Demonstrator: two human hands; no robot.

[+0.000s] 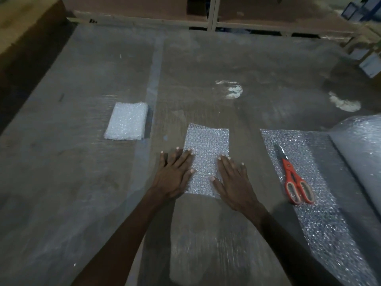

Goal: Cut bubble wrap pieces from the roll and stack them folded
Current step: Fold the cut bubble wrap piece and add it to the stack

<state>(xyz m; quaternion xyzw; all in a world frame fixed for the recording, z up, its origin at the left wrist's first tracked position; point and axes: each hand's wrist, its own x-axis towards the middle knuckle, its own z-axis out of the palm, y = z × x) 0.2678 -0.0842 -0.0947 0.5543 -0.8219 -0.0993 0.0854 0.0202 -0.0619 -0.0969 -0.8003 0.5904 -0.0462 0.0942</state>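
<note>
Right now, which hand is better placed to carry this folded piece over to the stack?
Left. The left hand presses the folded piece on the side facing the stack; the right hand is farther away.

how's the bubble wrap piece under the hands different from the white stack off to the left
The piece under the hands lies as a thin sheet, see-through enough to show the dark surface; the stack on the left looks thick and opaque white. The left hand and right hand press flat on the piece, while the stack lies untouched. The piece also looks longer than the stack. Both are rectangular bubble wrap.
</note>
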